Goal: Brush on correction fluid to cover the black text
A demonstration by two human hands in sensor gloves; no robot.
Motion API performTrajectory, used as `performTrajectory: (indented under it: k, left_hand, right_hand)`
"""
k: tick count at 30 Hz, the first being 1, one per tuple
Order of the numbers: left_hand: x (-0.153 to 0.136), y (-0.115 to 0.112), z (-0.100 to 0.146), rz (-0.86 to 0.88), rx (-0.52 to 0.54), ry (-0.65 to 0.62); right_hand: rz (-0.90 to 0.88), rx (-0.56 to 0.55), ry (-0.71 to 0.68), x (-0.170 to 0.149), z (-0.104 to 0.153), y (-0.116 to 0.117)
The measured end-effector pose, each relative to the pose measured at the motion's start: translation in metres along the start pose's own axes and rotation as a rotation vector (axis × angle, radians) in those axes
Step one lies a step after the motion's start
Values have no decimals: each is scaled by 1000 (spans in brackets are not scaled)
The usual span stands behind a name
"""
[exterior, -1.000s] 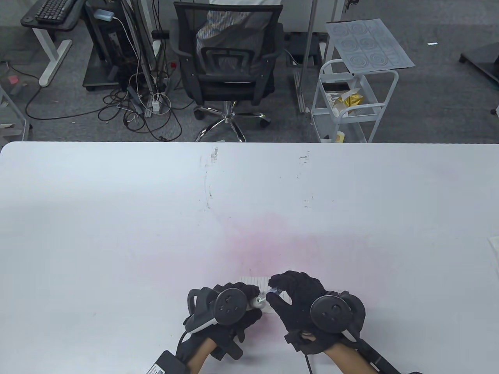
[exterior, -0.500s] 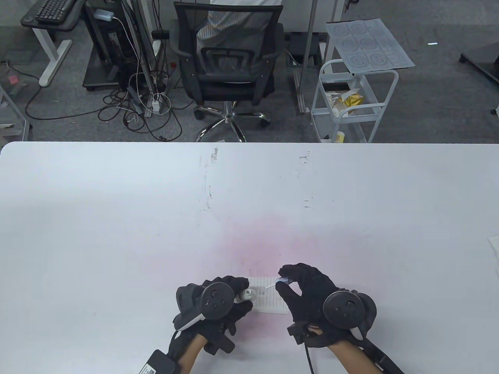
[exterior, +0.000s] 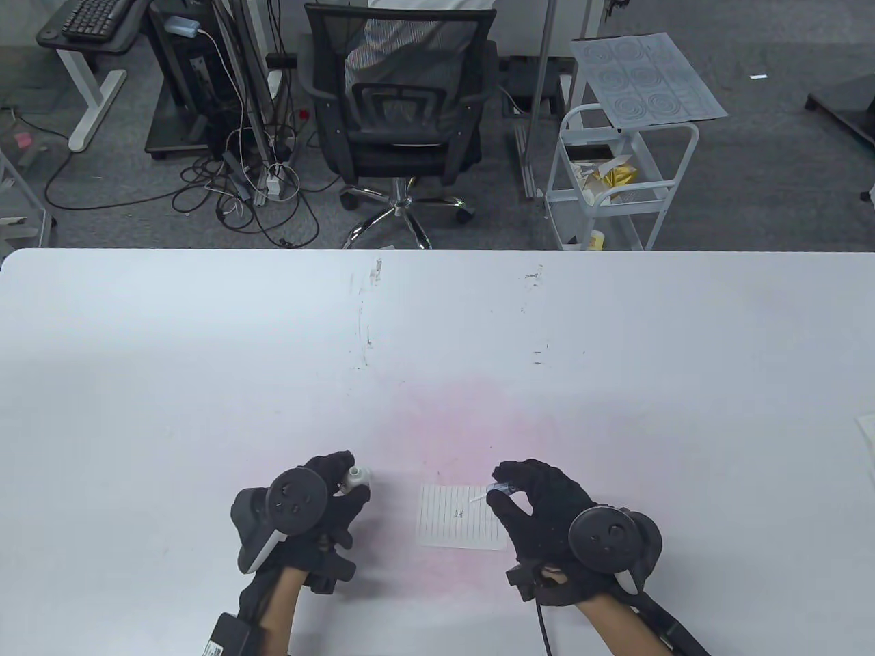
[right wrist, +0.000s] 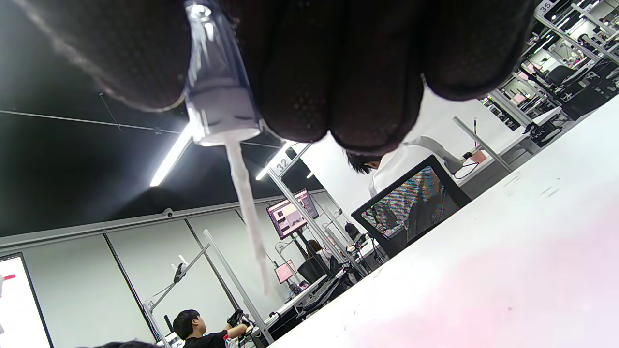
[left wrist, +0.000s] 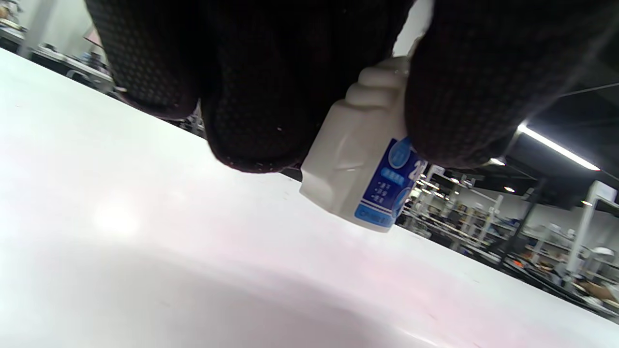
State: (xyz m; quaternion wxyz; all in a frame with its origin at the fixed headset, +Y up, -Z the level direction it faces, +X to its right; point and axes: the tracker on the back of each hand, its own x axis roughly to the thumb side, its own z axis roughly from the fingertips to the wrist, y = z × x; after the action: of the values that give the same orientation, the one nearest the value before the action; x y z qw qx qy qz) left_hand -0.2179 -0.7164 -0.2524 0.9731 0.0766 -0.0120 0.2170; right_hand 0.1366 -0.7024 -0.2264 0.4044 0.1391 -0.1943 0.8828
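Low in the table view, the left hand (exterior: 321, 502) grips the open bottle (exterior: 355, 478) well left of the paper (exterior: 461, 526), probably to clear the black text (exterior: 456, 513). The right hand (exterior: 540, 506) pinches the brush (exterior: 489, 492) over the paper's upper right. The white table (exterior: 205, 355) is pink-stained; a chair (exterior: 400, 102) and cart (exterior: 618, 178) stand behind.

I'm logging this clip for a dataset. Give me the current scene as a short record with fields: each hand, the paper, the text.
left hand: holds the open correction fluid bottle, off to the paper's left
right hand: pinches the brush cap, brush pointing toward the paper
paper: lined note, flat on the table between the hands
black text: small mark, uncovered
brush contact: tip over the paper's right part; touching cannot be told
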Motion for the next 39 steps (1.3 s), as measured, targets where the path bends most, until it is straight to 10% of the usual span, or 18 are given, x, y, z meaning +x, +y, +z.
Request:
performTrajectory:
  k: [29, 39]
  left_hand:
    - [-50, -8, -6, -133, -48, 254]
    - [-15, 24, 6, -62, 196, 90]
  right_hand:
    - [13, 15, 7, 0, 0, 1]
    - [13, 16, 14, 0, -1, 2]
